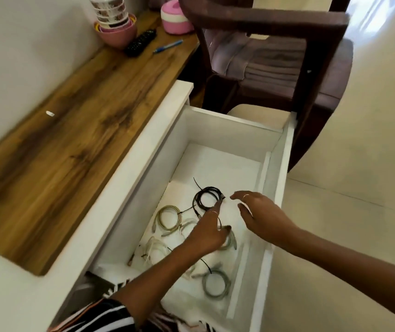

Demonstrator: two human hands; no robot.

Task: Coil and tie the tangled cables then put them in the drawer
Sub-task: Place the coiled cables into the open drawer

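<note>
Both bare hands reach into the open white drawer: left hand fingertips touch the tied black cable coil at eleven o'clock; right hand hovers relaxed, empty, at three o'clock.

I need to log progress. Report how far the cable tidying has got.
Done: a coiled black cable, a coiled beige cable and a coiled grey cable lie in the open white drawer. In hand: the left hand touches the black coil; the right hand hovers open. Left: closing the drawer.
</note>
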